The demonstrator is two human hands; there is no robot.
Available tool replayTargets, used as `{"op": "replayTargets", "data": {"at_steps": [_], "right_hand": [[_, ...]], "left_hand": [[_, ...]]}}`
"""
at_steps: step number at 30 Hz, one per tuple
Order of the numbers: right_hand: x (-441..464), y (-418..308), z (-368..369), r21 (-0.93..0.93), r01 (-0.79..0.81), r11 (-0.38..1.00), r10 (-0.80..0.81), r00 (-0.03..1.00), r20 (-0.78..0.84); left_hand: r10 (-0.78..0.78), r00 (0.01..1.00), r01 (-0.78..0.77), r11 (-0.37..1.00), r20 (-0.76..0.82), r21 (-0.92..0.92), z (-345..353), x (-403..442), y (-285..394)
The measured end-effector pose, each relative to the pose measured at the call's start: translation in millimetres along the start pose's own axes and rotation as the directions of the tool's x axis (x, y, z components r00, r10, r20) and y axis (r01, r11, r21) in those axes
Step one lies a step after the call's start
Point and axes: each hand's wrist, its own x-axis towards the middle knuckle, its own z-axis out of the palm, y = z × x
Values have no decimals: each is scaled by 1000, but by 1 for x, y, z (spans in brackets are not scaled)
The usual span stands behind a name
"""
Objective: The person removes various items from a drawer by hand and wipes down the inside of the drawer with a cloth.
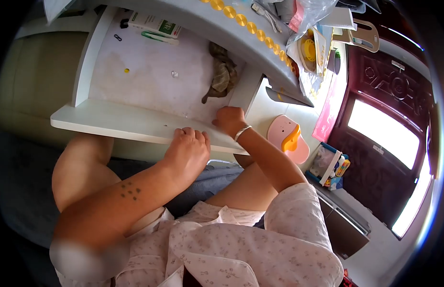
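A white drawer (107, 110) is pulled out over my lap. My left hand (187, 149) rests at its front panel, fingers curled over the top edge. Inside the drawer's front right corner is my right hand (230, 119), closed, wearing a bracelet at the wrist; its fingertips are hidden, and whatever they hold cannot be made out. Just beyond it lies a crumpled brown cloth (222, 74). At the back left of the drawer are a white and green box (155, 24), a green-and-white stick-like item (160, 38) and a black clip (117, 38). A small yellow bead (127, 71) and a clear piece (174, 74) lie mid-floor.
Above the drawer runs a grey tabletop (183, 14) edged with gold discs, cluttered with plastic bags and a cable (265, 18). To the right stand a pink stool-like seat (286, 138), a storage bin (327, 165) and a dark red door (389, 95).
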Motion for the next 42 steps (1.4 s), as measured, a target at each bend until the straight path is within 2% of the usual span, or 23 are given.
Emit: {"op": "replayTargets", "data": {"at_steps": [2,4,6,7,8,9,10,11,12,13,15,16,18,20,22,23,24,26,27,29,37,39,42], "right_hand": [[20,-4,32,-73,26,997,-16,991,136],[17,-4,29,-94,50,994,-38,992,118],[6,6,16,72,91,993,-93,995,20],[0,12,8,73,87,994,-88,996,12],[-6,18,2,385,73,920,-60,997,-44],[-13,21,-6,658,74,749,-17,996,-93],[-21,22,-13,661,76,747,-10,995,-103],[-31,21,-20,889,121,442,-38,992,-116],[-41,18,-27,986,148,71,-65,988,-144],[-50,14,-33,985,159,65,-59,986,-155],[-69,5,-42,935,302,-185,-60,946,-318],[-77,2,-47,930,312,-193,-49,944,-327],[-93,-4,-53,854,403,-330,-8,903,-430],[-105,-6,-56,836,430,-339,24,893,-449],[-115,-8,-58,819,454,-350,56,883,-466],[-119,-9,-60,799,469,-377,76,875,-478],[-122,-10,-61,777,483,-403,95,867,-490],[-125,-13,-62,746,500,-440,113,855,-507],[-125,-14,-62,721,511,-467,120,845,-521],[-123,-17,-60,685,547,-482,151,822,-550],[-118,-19,-56,604,550,-577,167,803,-572],[-114,-13,-51,461,298,-836,1,840,-542],[-113,-12,-50,417,174,-892,-85,841,-534]], "left_hand": [[10,1000,-10,1000,4,-4,-1,0,-2],[5,1000,-4,1000,16,-15,-2,0,-1],[12,999,-11,999,38,-41,0,1,-2],[16,998,-12,998,55,-67,-1,3,-4],[20,999,-17,998,50,-60,-4,3,-6],[38,996,-30,995,75,-94,-8,3,-8],[56,993,-43,991,101,-126,-12,2,-10],[60,994,-49,992,96,-114,-13,2,-11],[63,994,-51,990,88,-130,-13,2,-12],[68,994,-55,988,82,-147,-13,1,-14],[51,997,-38,976,52,-214,-18,1,-19],[28,999,-19,956,26,-293,-21,2,-23],[-22,1000,21,929,1,-369,-31,6,-35],[-71,997,56,895,-17,-443,-45,13,-45],[-259,966,183,654,9,-734,-59,20,-51],[-264,965,153,550,3,-821,-66,22,-52],[-255,967,151,561,3,-814,-66,24,-52],[-280,960,58,94,29,-994,-65,29,-51],[-273,961,62,106,30,-992,-67,30,-50],[-227,972,44,-46,54,-998,-70,32,-48],[-249,967,23,-130,55,-991,-70,34,-52],[-235,970,37,-146,71,-989,-69,34,-52],[-225,972,24,-180,65,-983,-66,36,-51]]}}
